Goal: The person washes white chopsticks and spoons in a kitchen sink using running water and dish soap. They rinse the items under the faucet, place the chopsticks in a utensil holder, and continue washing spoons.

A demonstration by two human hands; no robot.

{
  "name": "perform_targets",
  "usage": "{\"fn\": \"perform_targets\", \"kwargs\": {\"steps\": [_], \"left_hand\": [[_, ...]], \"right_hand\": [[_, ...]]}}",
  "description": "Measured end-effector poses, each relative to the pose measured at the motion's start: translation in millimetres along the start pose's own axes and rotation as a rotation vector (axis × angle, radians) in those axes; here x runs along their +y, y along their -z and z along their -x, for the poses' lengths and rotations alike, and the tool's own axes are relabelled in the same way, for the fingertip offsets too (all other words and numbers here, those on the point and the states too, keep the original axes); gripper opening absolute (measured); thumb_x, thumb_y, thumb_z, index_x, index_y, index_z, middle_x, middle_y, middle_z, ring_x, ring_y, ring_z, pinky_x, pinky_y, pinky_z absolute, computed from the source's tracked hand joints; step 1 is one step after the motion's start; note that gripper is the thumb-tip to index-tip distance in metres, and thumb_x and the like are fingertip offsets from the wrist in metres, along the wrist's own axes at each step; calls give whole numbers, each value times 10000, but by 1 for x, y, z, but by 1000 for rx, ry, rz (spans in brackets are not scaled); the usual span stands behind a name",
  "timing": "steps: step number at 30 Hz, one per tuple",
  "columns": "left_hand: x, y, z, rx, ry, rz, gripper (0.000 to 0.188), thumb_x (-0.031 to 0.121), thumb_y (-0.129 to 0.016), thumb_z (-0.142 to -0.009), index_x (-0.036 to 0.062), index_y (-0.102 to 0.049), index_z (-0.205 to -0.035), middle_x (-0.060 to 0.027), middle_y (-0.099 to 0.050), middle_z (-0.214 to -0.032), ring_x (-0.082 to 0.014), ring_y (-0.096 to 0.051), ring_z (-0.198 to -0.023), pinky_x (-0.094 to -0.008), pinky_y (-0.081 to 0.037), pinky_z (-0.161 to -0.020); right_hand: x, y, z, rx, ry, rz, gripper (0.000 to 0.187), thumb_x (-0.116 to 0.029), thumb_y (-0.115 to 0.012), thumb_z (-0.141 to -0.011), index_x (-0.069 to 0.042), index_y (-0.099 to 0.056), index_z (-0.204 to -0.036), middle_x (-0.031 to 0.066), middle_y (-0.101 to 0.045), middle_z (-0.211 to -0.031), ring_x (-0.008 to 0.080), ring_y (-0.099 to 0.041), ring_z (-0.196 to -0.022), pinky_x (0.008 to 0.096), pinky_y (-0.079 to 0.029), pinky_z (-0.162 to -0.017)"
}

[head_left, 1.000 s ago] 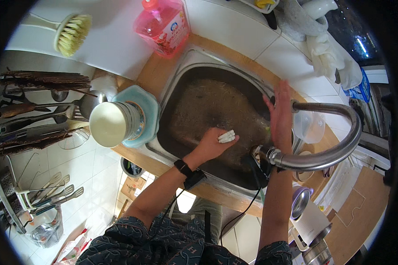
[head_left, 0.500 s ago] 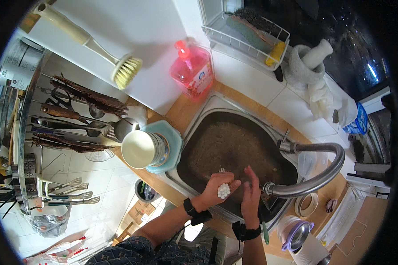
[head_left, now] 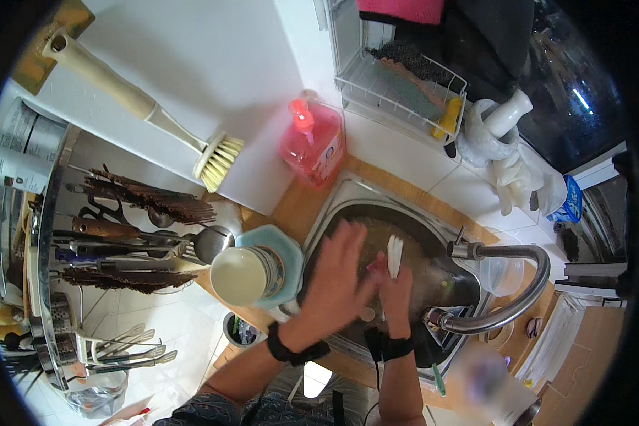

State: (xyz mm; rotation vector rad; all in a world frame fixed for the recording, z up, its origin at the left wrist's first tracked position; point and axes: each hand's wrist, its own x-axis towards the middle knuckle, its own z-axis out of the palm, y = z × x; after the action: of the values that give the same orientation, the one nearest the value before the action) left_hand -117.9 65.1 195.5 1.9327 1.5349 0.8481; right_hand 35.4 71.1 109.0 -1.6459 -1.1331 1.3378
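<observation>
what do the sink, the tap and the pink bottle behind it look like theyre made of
Sink: looks like brushed stainless steel, with a grey, dull sheen on its rim. Tap: polished metal, probably chromed or steel, with bright highlights along the curved spout. Pink bottle: likely clear plastic, since pink liquid shows through it; the pump top looks like opaque plastic.

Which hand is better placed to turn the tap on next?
Right, probably. The right hand holds a small white thing over the sink, beside the curved tap. The left hand is blurred, farther from the tap.
</observation>
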Motion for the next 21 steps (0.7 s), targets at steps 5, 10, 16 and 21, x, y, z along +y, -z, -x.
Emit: {"fn": "perform_targets", "kwargs": {"steps": [5, 10, 16, 21], "left_hand": [[-11, 101, -93, 139, -133, -275, 597, -86, -554, -828, -135, -432, -1411, -343, -460, -1444, -502, -448, -1347, -483, -376, -1148], [-18, 118, -133, 141, -168, -355, 628, -105, -532, -815, -150, -408, -1429, -372, -411, -1485, -491, -408, -1395, -471, -365, -1167], [-42, 115, -155, 115, -178, -453, 642, -109, -531, -811, -109, -432, -1446, -332, -427, -1500, -456, -440, -1388, -456, -401, -1144], [-55, 118, -156, 154, -212, -478, 680, -148, -505, -792, -9, -495, -1457, -243, -476, -1501, -408, -507, -1346, -443, -470, -1085]], "right_hand": [[-88, -26, -43, -193, -109, -500, 459, -423, -573, -1041, 10, -705, -1113, 131, -761, -1008, 171, -717, -842, 279, -505, -649], [-141, -62, -98, -350, -159, -1122, 455, -339, -546, -1063, 30, -582, -1328, 195, -611, -1375, 258, -626, -1227, 342, -520, -1015], [-166, -112, -125, -344, -159, -1345, 443, -286, -533, -1064, 5, -533, -1398, 169, -572, -1430, 263, -545, -1333, 408, -435, -1125], [-177, -121, -126, -383, -146, -1358, 489, -314, -562, -1052, 27, -528, -1401, 167, -567, -1432, 261, -540, -1332, 376, -419, -1139]]}}
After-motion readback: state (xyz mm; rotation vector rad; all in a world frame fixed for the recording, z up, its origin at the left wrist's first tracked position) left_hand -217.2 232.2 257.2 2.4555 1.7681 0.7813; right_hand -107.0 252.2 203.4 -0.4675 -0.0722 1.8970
